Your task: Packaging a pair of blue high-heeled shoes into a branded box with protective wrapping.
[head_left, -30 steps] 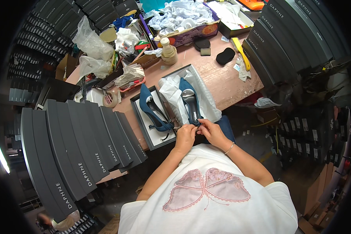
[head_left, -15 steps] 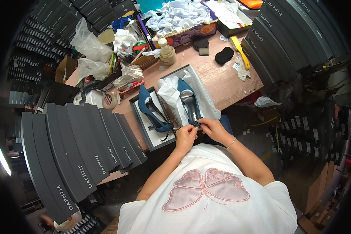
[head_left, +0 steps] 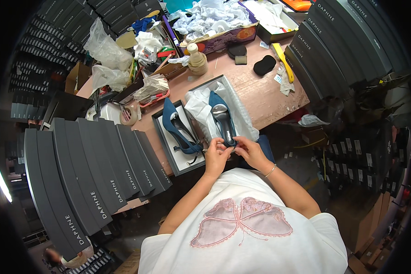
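A blue high-heeled shoe (head_left: 223, 119) with a pointed toe lies toe-away on white tissue paper (head_left: 199, 104), inside a grey shoebox (head_left: 242, 108). My left hand (head_left: 217, 155) and my right hand (head_left: 252, 153) meet at its heel end, fingertips pinched together. They seem to grip the strap there, though the fingers cover most of it. To the left, the matching blue shoe (head_left: 172, 119) rests in the grey box lid (head_left: 190, 169); neither hand touches it. A thin dark strap end shows beside its heel.
Stacked grey shoeboxes (head_left: 89, 173) stand close on the left, and more boxes (head_left: 317, 45) rise at the far right. Across the pink table (head_left: 271, 98) are a pump bottle (head_left: 197, 61), a black oval pad (head_left: 264, 65), a yellow-handled tool (head_left: 283, 61) and a carton of crumpled paper (head_left: 221, 41).
My left hand has shifted slightly up along the shoe's heel, its fingers now nearer the insole. My right hand stays pinched at the heel. Both shoes lie where they were.
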The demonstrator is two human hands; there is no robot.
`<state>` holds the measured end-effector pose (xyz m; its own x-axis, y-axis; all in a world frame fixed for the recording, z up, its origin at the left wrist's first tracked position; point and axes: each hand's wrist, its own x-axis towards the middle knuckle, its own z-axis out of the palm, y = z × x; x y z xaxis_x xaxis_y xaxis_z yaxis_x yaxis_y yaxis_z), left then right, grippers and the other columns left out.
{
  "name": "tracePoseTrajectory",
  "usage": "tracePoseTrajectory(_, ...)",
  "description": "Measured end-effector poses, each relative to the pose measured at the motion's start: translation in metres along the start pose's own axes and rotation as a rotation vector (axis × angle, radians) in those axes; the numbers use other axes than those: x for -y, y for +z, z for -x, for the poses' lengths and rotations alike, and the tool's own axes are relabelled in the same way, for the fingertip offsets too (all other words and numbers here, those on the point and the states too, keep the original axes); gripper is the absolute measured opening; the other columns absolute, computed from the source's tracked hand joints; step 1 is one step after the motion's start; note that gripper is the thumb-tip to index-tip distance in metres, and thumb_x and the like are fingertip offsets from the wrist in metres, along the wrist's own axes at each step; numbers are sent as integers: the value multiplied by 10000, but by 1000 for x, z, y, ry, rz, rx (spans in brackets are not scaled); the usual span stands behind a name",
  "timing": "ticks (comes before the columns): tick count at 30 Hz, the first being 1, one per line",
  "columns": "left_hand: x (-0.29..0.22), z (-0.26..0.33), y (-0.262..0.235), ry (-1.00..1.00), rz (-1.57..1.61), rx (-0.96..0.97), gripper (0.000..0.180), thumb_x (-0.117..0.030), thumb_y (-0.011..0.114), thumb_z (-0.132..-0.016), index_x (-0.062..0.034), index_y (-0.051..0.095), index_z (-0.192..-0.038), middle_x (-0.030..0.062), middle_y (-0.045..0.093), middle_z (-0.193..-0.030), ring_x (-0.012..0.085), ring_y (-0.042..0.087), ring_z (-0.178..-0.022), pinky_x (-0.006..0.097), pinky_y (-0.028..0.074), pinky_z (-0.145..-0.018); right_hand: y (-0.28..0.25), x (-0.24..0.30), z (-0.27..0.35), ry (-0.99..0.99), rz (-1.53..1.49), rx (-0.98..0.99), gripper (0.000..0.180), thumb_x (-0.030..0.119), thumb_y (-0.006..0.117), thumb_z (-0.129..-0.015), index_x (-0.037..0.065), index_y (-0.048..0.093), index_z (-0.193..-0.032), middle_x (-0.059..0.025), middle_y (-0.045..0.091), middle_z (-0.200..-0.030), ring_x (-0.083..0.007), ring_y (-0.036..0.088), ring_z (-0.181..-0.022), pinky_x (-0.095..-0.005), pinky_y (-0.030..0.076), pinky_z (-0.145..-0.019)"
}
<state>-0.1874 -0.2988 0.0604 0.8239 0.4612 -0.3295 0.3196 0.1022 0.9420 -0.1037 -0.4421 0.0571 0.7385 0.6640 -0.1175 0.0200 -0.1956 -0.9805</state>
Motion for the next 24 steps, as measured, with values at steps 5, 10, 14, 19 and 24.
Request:
tracePoseTrajectory(5, -3, -14, -10, 289, -333, 221, 236, -68, 649, -857, -16, 583, -1077, 106, 633, -765, 150, 619, -612, 283, 492, -579, 8, -15, 9, 55, -105, -87, 115, 21, 617, -886, -21, 566, -980, -68, 648, -846, -101, 635, -755, -242, 523, -690)
tracePoseTrajectory(10, 3, -25, -21, 404, -505, 271, 226, -98, 643, -870, -2, 586, -1066, 108, 655, -803, 141, 632, -702, 289, 493, -619, 8, -12, 8, 138, -235, -24, 88, 56, 607, -905, -8, 559, -941, -45, 629, -841, -92, 624, -763, -230, 520, -683)
tracePoseTrajectory(14, -2, -28, -23, 464, -615, 286, 270, -136, 669, -855, -8, 569, -1071, 109, 635, -778, 167, 622, -692, 309, 487, -636, -5, -15, -4, 252, -407, 99, 74, 84, 588, -925, 16, 558, -917, -17, 602, -817, -81, 607, -754, -220, 511, -663)
tracePoseTrajectory(19, -20, -26, -31, 219, -485, 421, 310, -148, 697, -831, -23, 544, -1070, 89, 596, -720, 176, 585, -644, 304, 475, -621, -10, -12, -12, 267, -319, 135, 80, 75, 590, -908, 16, 545, -939, -6, 585, -793, -67, 582, -719, -214, 492, -638)
tracePoseTrajectory(24, -10, -24, -29, 204, -462, 360, 272, -149, 698, -829, -34, 547, -1024, 77, 585, -683, 170, 572, -617, 307, 465, -596, -1, 1, -17, -41, 155, 0, 113, 7, 596, -825, -2, 562, -933, -68, 577, -755, -119, 556, -648, -253, 458, -595)
